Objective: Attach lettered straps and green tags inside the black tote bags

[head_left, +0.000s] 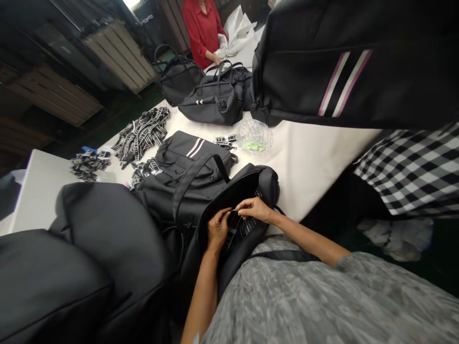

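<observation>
An open black duffel bag (251, 184) rests against my lap at the table's near edge. Both my hands reach into its mouth. My left hand (217, 229) has its fingers curled and pinched on something small and dark inside the bag. My right hand (254, 209) pinches the same spot from the other side, fingertips meeting the left hand's. Inside the bag lies a black strap with white lettering (241, 230). What exactly the fingers grip is too small to make out.
Another black bag with a pink-white stripe (186, 165) lies just behind. More bags (215, 100) stand farther back, and a large one (351, 62) hangs at the upper right. Lettered straps (143, 131) are piled on the white table (315, 153). A clear plastic bag (254, 136) sits mid-table. A person in red (202, 28) works at the far end.
</observation>
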The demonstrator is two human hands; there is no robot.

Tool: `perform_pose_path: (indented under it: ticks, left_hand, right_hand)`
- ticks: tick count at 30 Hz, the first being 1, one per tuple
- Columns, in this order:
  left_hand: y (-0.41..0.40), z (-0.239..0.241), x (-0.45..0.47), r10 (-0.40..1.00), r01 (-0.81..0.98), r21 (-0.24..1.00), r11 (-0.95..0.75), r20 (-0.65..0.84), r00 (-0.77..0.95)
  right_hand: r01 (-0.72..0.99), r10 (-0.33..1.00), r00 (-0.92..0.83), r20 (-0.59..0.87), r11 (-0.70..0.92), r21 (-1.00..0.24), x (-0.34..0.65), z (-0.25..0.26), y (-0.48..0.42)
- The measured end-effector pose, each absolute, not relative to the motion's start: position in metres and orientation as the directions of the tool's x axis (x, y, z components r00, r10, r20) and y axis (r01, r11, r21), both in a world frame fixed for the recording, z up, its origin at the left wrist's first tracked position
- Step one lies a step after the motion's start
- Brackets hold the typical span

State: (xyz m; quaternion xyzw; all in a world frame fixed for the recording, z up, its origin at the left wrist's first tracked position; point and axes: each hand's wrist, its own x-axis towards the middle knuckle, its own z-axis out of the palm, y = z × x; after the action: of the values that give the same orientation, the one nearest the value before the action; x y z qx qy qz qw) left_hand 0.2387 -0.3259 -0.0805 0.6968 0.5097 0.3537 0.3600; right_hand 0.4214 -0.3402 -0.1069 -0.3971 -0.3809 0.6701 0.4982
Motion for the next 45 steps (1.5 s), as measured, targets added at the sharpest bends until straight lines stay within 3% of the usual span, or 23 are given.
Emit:
perform_pose_path:
  ticks: [6, 10, 12, 14, 16, 19, 23, 25, 27, 32, 36, 38, 40, 43, 45]
  left_hand:
    - [-0.318, -0.078, 0.245, 1.0, 0.366, 0.931, -0.01, 0.001, 0.024]
    - [-0.31, -0.069, 0.24, 0.997, 0.232, 0.973, 0.02, -0.035, 0.063]
    - [-0.314, -0.06, 0.234, 0.995, 0.208, 0.978, -0.002, -0.019, 0.101]
    - [-0.324, -0.047, 0.228, 0.991, 0.226, 0.974, -0.014, -0.017, 0.133]
    - [-0.338, -0.03, 0.222, 0.984, 0.245, 0.969, -0.038, -0.006, 0.176]
    - [-0.358, 0.0, 0.214, 0.976, 0.233, 0.961, -0.146, 0.102, 0.192]
    - [-0.363, 0.032, 0.198, 0.934, 0.349, 0.868, -0.352, 0.347, 0.079]
    - [-0.355, 0.034, 0.19, 0.885, 0.546, 0.728, -0.415, 0.463, 0.054]
    - [-0.343, 0.025, 0.185, 0.871, 0.714, 0.58, -0.392, 0.483, 0.087]
    - [-0.322, -0.013, 0.184, 0.971, 0.84, 0.506, -0.198, 0.22, 0.097]
    - [-0.322, -0.022, 0.179, 0.99, 0.877, 0.468, -0.109, -0.027, 0.138]
    - [-0.326, -0.021, 0.173, 0.979, 0.82, 0.551, -0.155, -0.026, 0.202]
    - [-0.331, -0.02, 0.167, 0.963, 0.732, 0.637, -0.242, 0.067, 0.26]
    - [-0.341, -0.016, 0.164, 0.939, 0.647, 0.682, -0.34, 0.208, 0.275]
    - [-0.347, -0.014, 0.164, 0.937, 0.631, 0.696, -0.344, 0.207, 0.283]
  right_hand:
    - [-0.404, 0.993, -0.035, -0.114, -0.118, -0.907, 0.422, -0.108, -0.335]
    - [-0.436, 0.992, 0.068, -0.11, -0.069, -0.897, 0.42, -0.117, -0.322]
    - [-0.361, 0.986, 0.137, -0.1, -0.044, -0.931, 0.42, -0.122, -0.317]
    - [-0.144, 0.97, 0.219, -0.105, -0.074, -0.987, 0.421, -0.124, -0.314]
    - [0.217, 0.969, 0.222, -0.109, -0.158, -0.963, 0.422, -0.122, -0.315]
    - [0.621, 0.985, 0.072, -0.156, -0.167, -0.766, 0.416, -0.115, -0.315]
    - [0.872, 0.941, -0.168, -0.295, 0.002, -0.49, 0.398, -0.107, -0.308]
    - [0.901, 0.913, -0.228, -0.337, 0.067, -0.429, 0.391, -0.106, -0.304]
    - [0.901, 0.903, -0.252, -0.348, 0.087, -0.426, 0.388, -0.104, -0.303]
    - [0.925, 0.907, -0.229, -0.352, 0.09, -0.368, 0.395, -0.092, -0.321]
    - [0.956, 0.966, -0.097, -0.238, 0.024, -0.293, 0.418, -0.076, -0.346]
    - [0.937, 0.991, -0.071, -0.111, 0.028, -0.349, 0.439, -0.068, -0.358]
    - [0.874, 0.994, -0.104, -0.029, 0.077, -0.48, 0.462, -0.061, -0.372]
    - [0.748, 0.986, -0.168, 0.0, 0.128, -0.651, 0.484, -0.056, -0.398]
    - [0.693, 0.987, -0.156, 0.039, 0.137, -0.708, 0.49, -0.055, -0.416]
